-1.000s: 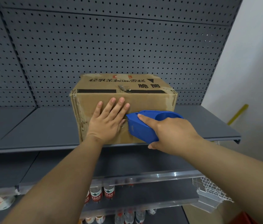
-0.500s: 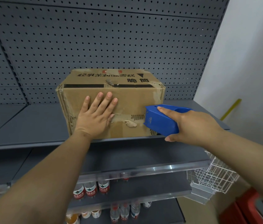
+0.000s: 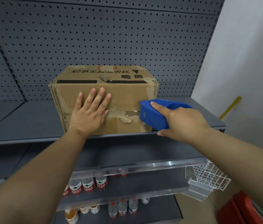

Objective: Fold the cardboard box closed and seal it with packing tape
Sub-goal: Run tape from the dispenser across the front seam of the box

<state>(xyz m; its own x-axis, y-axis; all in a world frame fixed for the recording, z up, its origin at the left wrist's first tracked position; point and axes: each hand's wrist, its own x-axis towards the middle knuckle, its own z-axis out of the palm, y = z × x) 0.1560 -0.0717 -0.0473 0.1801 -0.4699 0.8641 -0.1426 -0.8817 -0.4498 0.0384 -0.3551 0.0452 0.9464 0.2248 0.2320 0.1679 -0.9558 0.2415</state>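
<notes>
Right, the cardboard box (image 3: pixel 127 96) sits at the front edge of the upper grey shelf (image 3: pixel 22 120), with its closed flaps turned towards me and black printing on its top face. Along the middle seam of that near face I see a glossy band of tape (image 3: pixel 113 112), with torn paper and bare corrugation just left of the dispenser. The left hand (image 3: pixel 88 113) lies flat on the near face, fingers straight and spread, palm over the left part of the seam. The right hand (image 3: pixel 182 122) is wrapped round a blue tape dispenser (image 3: pixel 153 118), forefinger stretched along its top. The dispenser's front end touches the box at the seam, close to the right edge of the face.

Behind the box stands a grey pegboard panel (image 3: pixel 95 38). A white wall (image 3: pixel 248 62) closes the right side, with a yellow strip (image 3: pixel 231 107) against it. Below, behind a clear plastic rail (image 3: pixel 143 165), I make out rows of water bottles with red labels (image 3: pixel 87 185). A white wire basket (image 3: pixel 208 177) sits at the right end of the lower shelves. Something red (image 3: pixel 240 207) shows in the bottom right corner, and I cannot tell what it is.
</notes>
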